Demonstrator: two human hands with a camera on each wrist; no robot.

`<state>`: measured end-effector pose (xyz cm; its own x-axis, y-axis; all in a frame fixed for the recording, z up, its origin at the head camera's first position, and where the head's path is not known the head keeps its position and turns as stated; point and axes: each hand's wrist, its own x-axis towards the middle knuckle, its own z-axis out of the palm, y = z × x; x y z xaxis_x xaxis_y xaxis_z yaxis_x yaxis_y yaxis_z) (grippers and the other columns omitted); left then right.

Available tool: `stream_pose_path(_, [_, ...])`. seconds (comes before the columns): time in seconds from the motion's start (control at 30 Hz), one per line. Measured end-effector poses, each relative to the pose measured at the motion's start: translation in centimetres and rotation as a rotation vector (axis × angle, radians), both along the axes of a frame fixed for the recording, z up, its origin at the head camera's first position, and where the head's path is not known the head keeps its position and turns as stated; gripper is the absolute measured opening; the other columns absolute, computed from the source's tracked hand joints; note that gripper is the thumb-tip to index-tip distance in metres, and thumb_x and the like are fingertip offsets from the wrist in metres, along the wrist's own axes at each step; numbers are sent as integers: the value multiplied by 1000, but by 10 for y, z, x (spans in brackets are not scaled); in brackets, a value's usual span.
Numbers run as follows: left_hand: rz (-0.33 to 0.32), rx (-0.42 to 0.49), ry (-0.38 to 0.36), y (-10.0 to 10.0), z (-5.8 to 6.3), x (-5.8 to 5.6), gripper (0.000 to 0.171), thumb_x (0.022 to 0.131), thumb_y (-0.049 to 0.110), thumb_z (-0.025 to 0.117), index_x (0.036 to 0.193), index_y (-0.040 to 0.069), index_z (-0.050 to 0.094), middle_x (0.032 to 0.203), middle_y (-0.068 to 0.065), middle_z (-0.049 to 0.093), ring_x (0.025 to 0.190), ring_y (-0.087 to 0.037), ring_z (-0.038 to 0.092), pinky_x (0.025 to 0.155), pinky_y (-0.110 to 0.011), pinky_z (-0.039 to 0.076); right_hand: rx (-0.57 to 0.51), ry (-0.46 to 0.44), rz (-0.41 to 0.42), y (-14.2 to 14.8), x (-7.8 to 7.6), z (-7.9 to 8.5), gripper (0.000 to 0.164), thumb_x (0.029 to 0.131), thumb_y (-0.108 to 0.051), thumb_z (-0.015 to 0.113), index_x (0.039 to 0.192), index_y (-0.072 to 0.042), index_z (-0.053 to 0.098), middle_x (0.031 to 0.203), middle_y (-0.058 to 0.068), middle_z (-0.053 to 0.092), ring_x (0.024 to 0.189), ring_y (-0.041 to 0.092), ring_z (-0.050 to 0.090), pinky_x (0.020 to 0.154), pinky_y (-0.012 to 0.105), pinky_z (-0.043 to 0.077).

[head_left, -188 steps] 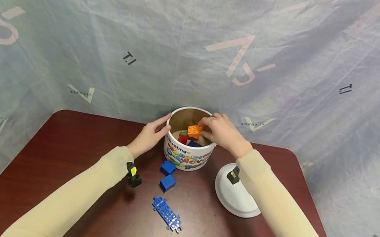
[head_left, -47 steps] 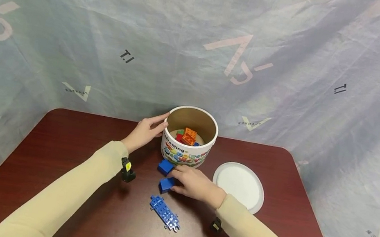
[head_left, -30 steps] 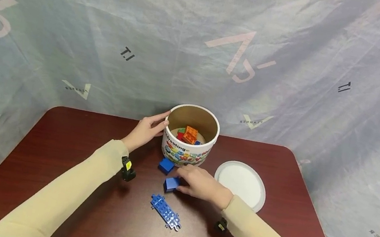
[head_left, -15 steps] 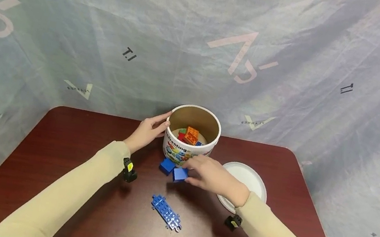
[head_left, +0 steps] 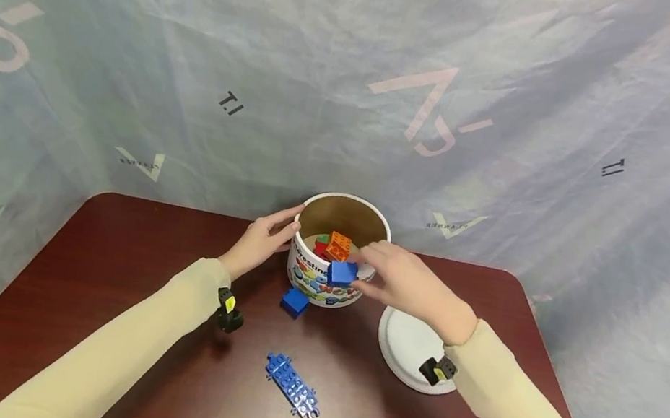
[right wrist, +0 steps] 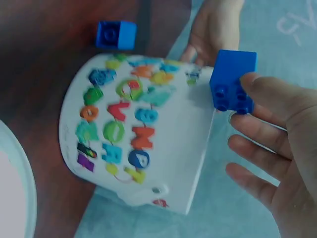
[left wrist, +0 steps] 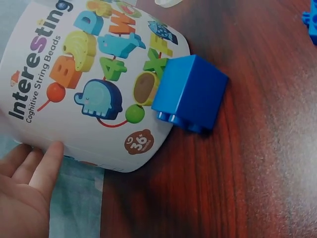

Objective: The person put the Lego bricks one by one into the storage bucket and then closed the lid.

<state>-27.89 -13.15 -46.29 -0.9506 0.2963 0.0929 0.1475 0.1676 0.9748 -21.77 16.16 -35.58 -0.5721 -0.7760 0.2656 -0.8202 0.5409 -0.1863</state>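
Observation:
My right hand pinches a blue toy building block between thumb and fingers, off the table and in front of the bucket's near rim. In the right wrist view the block's studs show beside the thumb. My left hand rests against the left side of a white printed bucket, fingers fairly straight along its wall. Inside the bucket lie an orange block, a red block and a bit of green. A second blue block lies on the table close to the bucket's base.
A blue toy vehicle base with studs lies nearer on the dark red table. The white round lid is right of the bucket, partly under my right forearm. A grey cloth hangs behind the table.
My right hand has left the bucket's inside, taken the nearer blue block from the table and raised it to the bucket's front. The orange block now lies in the bucket. My left hand has stayed.

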Motion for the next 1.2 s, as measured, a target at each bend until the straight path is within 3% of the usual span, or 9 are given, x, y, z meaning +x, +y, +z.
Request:
stream_pose_path(0.2, [4, 7, -9, -1, -4, -4, 58, 108, 39, 58, 162, 28, 42, 164, -13, 41, 143, -30, 50, 103, -47, 53, -26, -60, -81, 3, -25, 15, 33, 93, -22, 81, 120, -8, 71, 112, 5, 71, 101, 20, 64, 83, 38, 58])
stream_pose_path(0.37, [14, -7, -5, -2, -1, -3, 57, 109, 36, 57, 163, 25, 40, 164, -14, 40, 143, -32, 50, 102, -47, 54, -15, -46, -121, 0, -43, 21, 32, 94, -21, 80, 119, -5, 70, 107, 8, 70, 97, 22, 62, 83, 41, 56])
stream_pose_path(0.53, [15, -11, -5, -3, 1, -4, 58, 109, 36, 56, 163, 24, 39, 164, -16, 38, 144, -33, 48, 103, -49, 52, 19, -53, -155, -7, -62, 19, 29, 94, -21, 80, 117, -4, 70, 106, 11, 70, 100, 29, 63, 88, 45, 55])
stream_pose_path(0.77, [21, -7, -16, -7, 2, -6, 58, 109, 36, 57, 163, 25, 40, 165, -11, 39, 145, -32, 47, 104, -51, 52, 93, -72, -221, -21, -79, 17, 29, 95, -25, 79, 117, -8, 71, 108, 8, 69, 102, 26, 62, 87, 44, 55])
stream_pose_path(1.2, [28, 11, -11, -7, 0, -8, 54, 110, 31, 56, 162, 25, 42, 165, -11, 38, 146, -33, 46, 105, -53, 51, 152, -90, -223, -49, -102, 1, 27, 96, -22, 78, 116, -6, 72, 113, 10, 72, 104, 27, 64, 91, 43, 55])
